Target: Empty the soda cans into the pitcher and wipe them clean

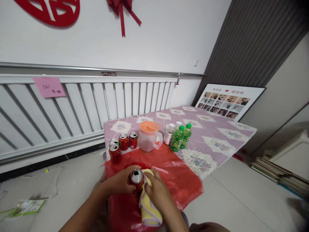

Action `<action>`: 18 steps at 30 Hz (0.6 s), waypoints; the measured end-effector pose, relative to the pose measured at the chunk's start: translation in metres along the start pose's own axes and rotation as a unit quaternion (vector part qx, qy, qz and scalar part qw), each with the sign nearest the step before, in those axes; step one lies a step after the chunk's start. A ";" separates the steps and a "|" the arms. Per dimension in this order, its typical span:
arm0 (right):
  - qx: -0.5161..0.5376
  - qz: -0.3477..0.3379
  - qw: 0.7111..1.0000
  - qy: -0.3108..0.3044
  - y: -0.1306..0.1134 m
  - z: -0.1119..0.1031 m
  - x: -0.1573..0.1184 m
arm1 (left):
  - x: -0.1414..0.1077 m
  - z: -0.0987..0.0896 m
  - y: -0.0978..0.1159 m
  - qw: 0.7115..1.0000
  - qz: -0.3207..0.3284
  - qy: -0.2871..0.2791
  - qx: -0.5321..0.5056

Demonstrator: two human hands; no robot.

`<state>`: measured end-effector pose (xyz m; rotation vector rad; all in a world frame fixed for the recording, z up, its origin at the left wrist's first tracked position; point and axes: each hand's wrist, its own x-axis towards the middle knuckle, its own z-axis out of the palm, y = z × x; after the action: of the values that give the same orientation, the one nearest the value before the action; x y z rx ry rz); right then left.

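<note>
An opened red can (pixel 136 176) stands upright in my left hand (pixel 123 180), whose fingers wrap round its left side. My right hand (pixel 156 190) holds a yellow cloth (pixel 150 209) with a pale purple edge against the can's right side. Both hands are over a red plastic sheet (pixel 169 164) at the table's near end. Beyond them, several opened cans (pixel 124 141) stand at the left. A clear jug (pixel 146 138) with an orange lid is beside them. Green-capped bottles (pixel 177 139) and white-capped bottles (pixel 168 133) stand to its right.
A purple floral cloth (pixel 207 145) covers the table, which reaches back right. Behind it are a white radiator (pixel 91 100) with a pink note (pixel 49 86) and a leaning photo board (pixel 227 101). Books (pixel 277 175) lie stacked on the floor at the right.
</note>
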<state>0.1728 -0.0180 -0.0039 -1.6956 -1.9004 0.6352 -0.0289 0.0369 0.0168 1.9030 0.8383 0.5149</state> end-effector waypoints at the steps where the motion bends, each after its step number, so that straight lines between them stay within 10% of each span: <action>1: -0.004 0.003 1.000 0.000 -0.001 0.003 -0.001 | 0.000 -0.001 -0.002 1.000 -0.005 0.003 0.015; 5: -0.014 0.008 1.000 0.010 0.001 0.010 0.000 | 0.000 0.009 -0.009 0.997 -0.015 0.062 0.050; 11: -0.020 0.008 0.999 0.024 0.000 0.009 0.000 | -0.001 0.045 -0.020 0.945 0.003 0.304 0.119; 18: -0.008 0.001 0.998 0.058 -0.011 0.003 -0.005 | -0.004 0.037 -0.017 0.956 0.025 0.276 0.094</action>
<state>0.1628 -0.0240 0.0003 -1.7055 -1.8276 0.5120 -0.0127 0.0171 -0.0145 1.9820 1.2344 1.0604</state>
